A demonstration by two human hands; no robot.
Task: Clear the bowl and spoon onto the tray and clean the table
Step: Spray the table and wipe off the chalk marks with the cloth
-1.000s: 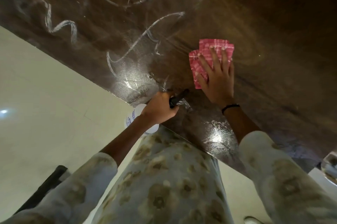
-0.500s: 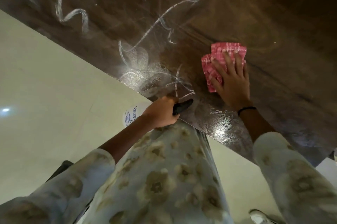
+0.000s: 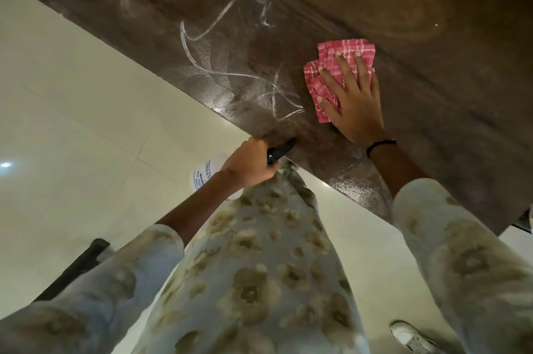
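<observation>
Our right hand (image 3: 353,97), spread flat, has slid the pink cloth (image 3: 340,71) rightward across the surface (image 3: 432,22); foam streaks (image 3: 230,77) remain beside it. Our left hand (image 3: 248,163) grips the spray bottle (image 3: 202,177).

The right hand (image 3: 353,100) is sliding the pink checked cloth (image 3: 331,71) across the dark table (image 3: 432,36), working rightward and back toward the near edge compared with a second ago, fingers spread flat on top of it all the way. The white swirls of cleaner (image 3: 230,65) now sit further off to the cloth's left, with a fresh crossing of streaks showing close to the near edge. The left hand (image 3: 249,162) drifts right along that edge too, gripping the spray bottle (image 3: 202,176), its black nozzle now lying over the table's lip. A white shoe (image 3: 412,337) comes into sight on the floor, bottom right.
</observation>
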